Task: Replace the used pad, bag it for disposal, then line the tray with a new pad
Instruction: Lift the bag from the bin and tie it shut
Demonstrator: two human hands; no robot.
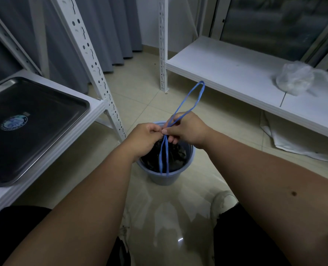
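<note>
On the shelf at far left, near its front edge, the dark metal tray (32, 129) lies bare, with no pad in it, only a round sticker on its bottom. Lower and toward the middle, a grey-blue bucket (165, 176) stands on the tiled floor, lined with a black bag (176, 158) whose blue drawstring (164, 156) rises in two strands from the rim straight up to the hands. The left hand (145, 139) has its fingers curled and pinched on the strands just above the bag mouth; the right hand (188, 129) touches it fingertip to fingertip, thumb and forefinger pinching the same cord, from which a long loop runs up and away toward the right-hand shelf. So the cord's long axis runs near-vertical from bucket to fingers, then slants up-right, and both hands sit equally near the crossing, apparently where a knot would close. The used pad is presumably inside the bag, though I cannot tell. Farther right, a crumpled clear wrapper (293, 78) rests on the right-hand shelf.
</note>
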